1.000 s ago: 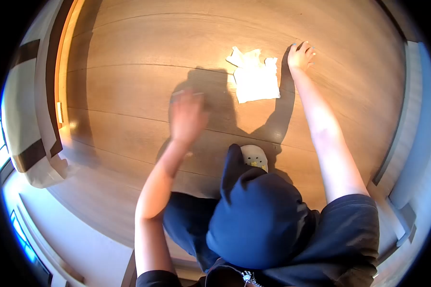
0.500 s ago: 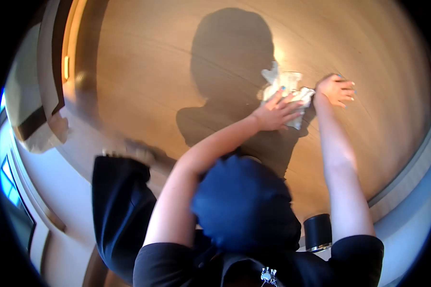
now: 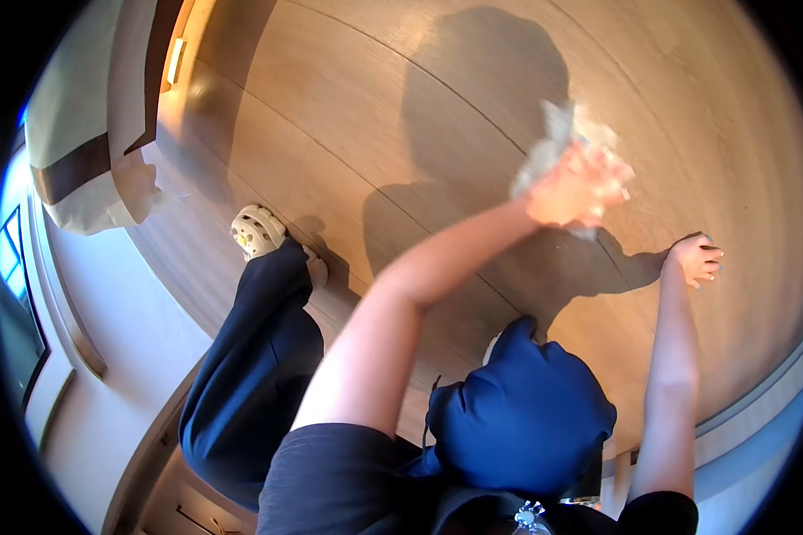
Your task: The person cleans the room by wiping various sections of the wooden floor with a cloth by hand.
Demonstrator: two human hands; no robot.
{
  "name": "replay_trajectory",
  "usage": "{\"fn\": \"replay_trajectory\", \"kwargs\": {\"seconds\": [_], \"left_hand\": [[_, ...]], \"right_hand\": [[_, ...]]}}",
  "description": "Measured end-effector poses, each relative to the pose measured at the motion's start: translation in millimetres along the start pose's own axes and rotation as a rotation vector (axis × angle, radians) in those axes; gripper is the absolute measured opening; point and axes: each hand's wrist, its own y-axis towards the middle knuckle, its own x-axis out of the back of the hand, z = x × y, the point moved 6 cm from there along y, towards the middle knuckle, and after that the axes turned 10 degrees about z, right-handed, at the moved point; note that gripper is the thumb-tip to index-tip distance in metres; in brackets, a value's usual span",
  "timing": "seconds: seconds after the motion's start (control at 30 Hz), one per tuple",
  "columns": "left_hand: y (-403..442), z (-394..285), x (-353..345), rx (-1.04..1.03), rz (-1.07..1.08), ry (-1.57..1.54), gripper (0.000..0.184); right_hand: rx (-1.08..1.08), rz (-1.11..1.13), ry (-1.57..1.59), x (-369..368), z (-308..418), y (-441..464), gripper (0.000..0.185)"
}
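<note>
My left hand (image 3: 578,185) is blurred by motion, with a crumpled white tissue (image 3: 558,127) under its palm and fingers. The tissue sticks out above and below the hand, over the wooden floor (image 3: 330,125). Whether the tissue presses on the boards or is slightly raised, I cannot tell. Lower and to the right, my right hand (image 3: 696,259) leans on the floor with its fingers apart and nothing in them.
My bent knee in dark blue trousers (image 3: 522,415) is close in front. A beige clog (image 3: 259,232) is on my other foot at the left. Pale fabric with a dark band (image 3: 71,169) hangs at upper left. A grey-white baseboard (image 3: 758,401) runs along the right.
My view has shifted, and both hands now appear further right. The left hand and tissue have moved together, while the fingers, earlier spread flat on the tissue, are blurred. More of the clog shows.
</note>
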Motion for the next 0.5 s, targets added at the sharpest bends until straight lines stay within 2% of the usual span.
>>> {"fn": "replay_trajectory", "kwargs": {"seconds": [0.07, 0.13, 0.2, 0.23, 0.27, 0.3, 0.33, 0.43, 0.5], "left_hand": [[-39.8, 57.4, 3.3, 0.171, -0.036, 0.098, 0.061], [-92.6, 108.6, 18.3, 0.339, 0.027, 0.07, 0.06], [-152.4, 158.9, 23.0, 0.501, -0.054, 0.022, 0.057], [-182.1, 181.4, 33.1, 0.618, -0.04, 0.106, 0.057], [-215.8, 206.8, 37.6, 0.772, -0.097, 0.005, 0.058], [-248.2, 230.2, 33.1, 0.917, -0.121, 0.058, 0.063], [-282.5, 247.6, 30.5, 1.018, -0.259, 0.049, 0.065], [-356.6, 249.7, 27.8, 1.355, -0.455, 0.205, 0.067], [-376.7, 230.7, 1.7, 1.62, -0.39, -0.015, 0.066]], "right_hand": [[-0.003, -0.01, -0.011, 1.7, 0.3, -0.3, 0.06], [-0.001, -0.027, -0.034, -3.6, -3.9, 4.5, 0.06], [-0.001, -0.032, -0.038, -6.4, -3.6, 7.4, 0.059], [-0.003, -0.027, -0.035, -5.2, -4.1, 7.6, 0.059], [-0.003, -0.019, -0.034, -5.2, -4.9, 7.5, 0.059], [0.001, -0.038, -0.042, -5.9, -5.4, 8.2, 0.059], [0.002, -0.058, -0.05, -6.2, -6.4, 9.1, 0.059], [0.0, -0.078, -0.068, -7.8, -6.7, 10.7, 0.059], [-0.002, -0.081, -0.074, -6.8, -6.2, 11.0, 0.06]]}}
